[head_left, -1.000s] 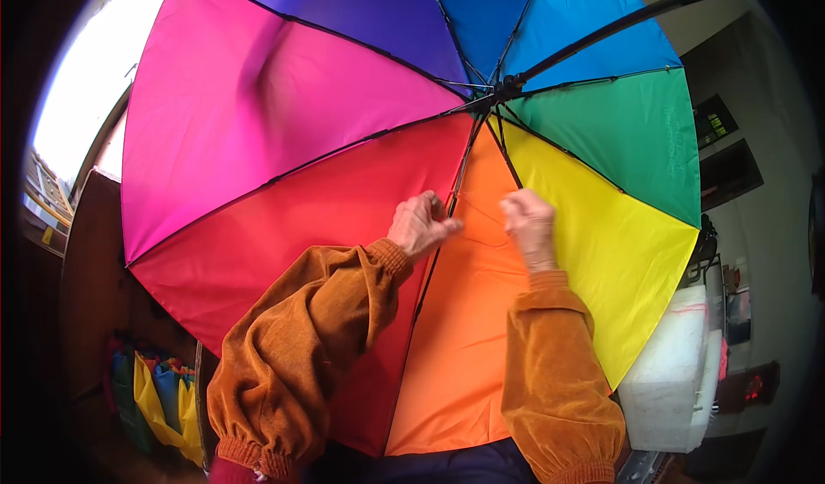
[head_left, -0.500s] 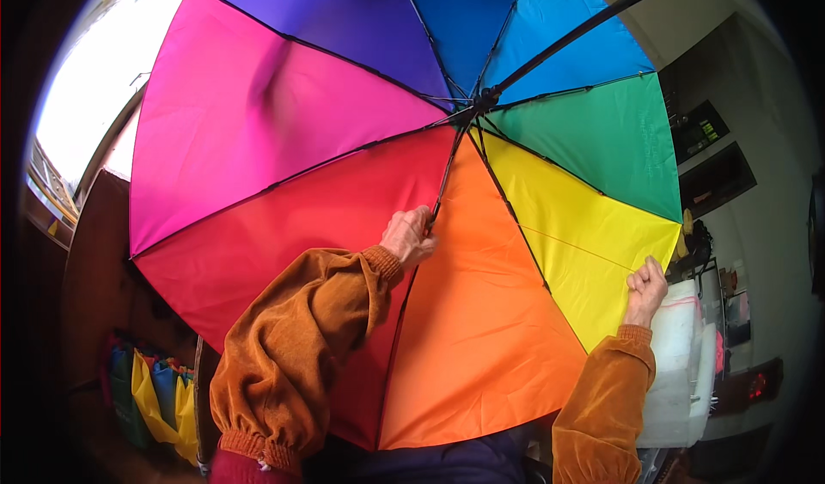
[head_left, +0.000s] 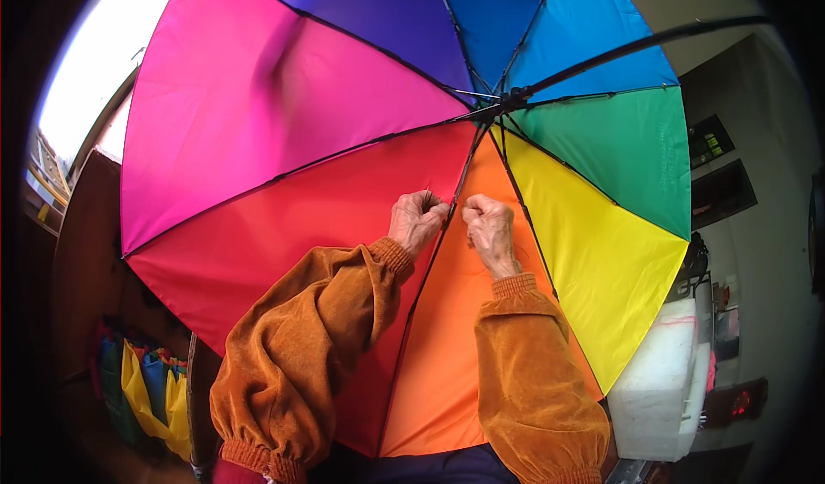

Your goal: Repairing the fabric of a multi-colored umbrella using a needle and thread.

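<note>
A large open umbrella (head_left: 284, 71) fills the view, its inside facing me, with panels in pink, red, orange, yellow, green, blue and purple. My left hand (head_left: 418, 220) is closed in a pinch on the dark umbrella rib (head_left: 464, 174) at the seam between the red and orange panels. Just right of it, over the orange panel, my right hand (head_left: 492, 230) is closed with thumb and fingertips together. A thin thread ran to that hand half a second ago; what its fingertips hold is too small to see now. The black shaft (head_left: 636, 47) slants up to the right from the hub.
Folded multicoloured fabric (head_left: 155, 389) hangs at the lower left beside a brown panel (head_left: 82, 260). A white foam box (head_left: 657, 381) stands at the lower right, below the umbrella's edge. A bright window (head_left: 107, 41) is at the upper left.
My right hand has moved left and up from the yellow panel's edge to beside my left hand. The stretched thread no longer shows. The umbrella has shifted slightly right.
</note>
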{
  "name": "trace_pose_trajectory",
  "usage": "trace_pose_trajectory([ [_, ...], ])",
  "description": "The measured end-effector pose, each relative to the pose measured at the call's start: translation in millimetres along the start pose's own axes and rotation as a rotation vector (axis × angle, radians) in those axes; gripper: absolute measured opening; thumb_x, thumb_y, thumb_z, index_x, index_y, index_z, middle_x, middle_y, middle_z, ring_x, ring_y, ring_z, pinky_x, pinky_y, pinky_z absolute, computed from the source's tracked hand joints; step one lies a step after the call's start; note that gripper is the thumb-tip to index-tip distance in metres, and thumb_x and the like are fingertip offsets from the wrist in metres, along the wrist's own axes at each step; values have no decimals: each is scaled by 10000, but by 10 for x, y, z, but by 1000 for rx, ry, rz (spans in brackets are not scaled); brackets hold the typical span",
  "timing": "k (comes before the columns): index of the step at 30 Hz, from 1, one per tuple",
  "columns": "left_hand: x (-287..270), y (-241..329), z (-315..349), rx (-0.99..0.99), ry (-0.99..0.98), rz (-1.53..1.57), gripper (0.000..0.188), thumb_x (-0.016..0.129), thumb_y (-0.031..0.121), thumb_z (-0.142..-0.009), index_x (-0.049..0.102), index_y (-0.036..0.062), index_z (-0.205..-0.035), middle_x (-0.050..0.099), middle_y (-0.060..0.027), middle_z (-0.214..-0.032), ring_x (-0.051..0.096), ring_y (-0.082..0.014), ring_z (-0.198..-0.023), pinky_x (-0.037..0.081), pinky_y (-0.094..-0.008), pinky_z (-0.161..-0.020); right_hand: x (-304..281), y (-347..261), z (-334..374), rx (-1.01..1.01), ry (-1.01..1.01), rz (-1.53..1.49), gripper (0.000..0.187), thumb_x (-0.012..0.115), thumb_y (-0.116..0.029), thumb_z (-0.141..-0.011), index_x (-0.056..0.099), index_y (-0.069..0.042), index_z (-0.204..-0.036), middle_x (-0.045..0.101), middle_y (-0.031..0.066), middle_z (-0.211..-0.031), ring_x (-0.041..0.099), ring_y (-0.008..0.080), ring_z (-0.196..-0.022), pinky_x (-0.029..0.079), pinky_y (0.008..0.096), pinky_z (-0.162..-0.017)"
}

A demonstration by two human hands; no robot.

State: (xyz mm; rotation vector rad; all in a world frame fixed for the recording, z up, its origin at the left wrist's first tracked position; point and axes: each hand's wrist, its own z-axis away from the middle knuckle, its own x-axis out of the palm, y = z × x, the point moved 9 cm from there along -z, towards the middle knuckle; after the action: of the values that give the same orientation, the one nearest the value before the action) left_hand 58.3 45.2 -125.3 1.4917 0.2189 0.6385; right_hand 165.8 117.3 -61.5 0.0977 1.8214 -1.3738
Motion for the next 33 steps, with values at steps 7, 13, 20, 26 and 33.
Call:
trace_pose_trajectory([
  [7,-90,-139,-17,-112,135,126,129,574,113,-750,591,-7,-706,563,-40,-587,518,-108,-563,440,-283,-533,122,-75,23,-144,-73,43,61,449,71,-707,491,45,-671,467,61,-585,439,107,-514,349,265,-447],
  [13,-21,-60,-74,-72,103,243,92,566,139,-820,553,69,-762,537,2,-627,395,-36,-428,297,-188,-360,91,-151,-16,-257,-75,46,69,456,87,-700,517,54,-697,505,94,-640,486,160,-555,386,277,-504],
  [20,40,40,-141,-78,64,288,91,576,139,-831,573,63,-782,521,20,-623,405,-30,-451,298,-177,-374,94,-318,-41,-501,66,260,104,495,85,-705,560,30,-765,534,144,-674,544,280,-605,432,339,-551],
  [26,8,41,-226,14,86,265,121,584,86,-800,569,-5,-721,547,-7,-622,497,-61,-576,440,-232,-520,118,-52,-95,-283,168,34,128,506,55,-745,538,4,-857,524,85,-633,520,181,-549,421,303,-494],
  [33,-11,147,-169,169,134,261,131,559,136,-847,554,29,-771,513,19,-653,440,-47,-556,362,-201,-482,60,-320,-91,-188,167,-14,57,524,-28,-811,552,-8,-856,524,67,-626,498,142,-516,421,278,-460],
])
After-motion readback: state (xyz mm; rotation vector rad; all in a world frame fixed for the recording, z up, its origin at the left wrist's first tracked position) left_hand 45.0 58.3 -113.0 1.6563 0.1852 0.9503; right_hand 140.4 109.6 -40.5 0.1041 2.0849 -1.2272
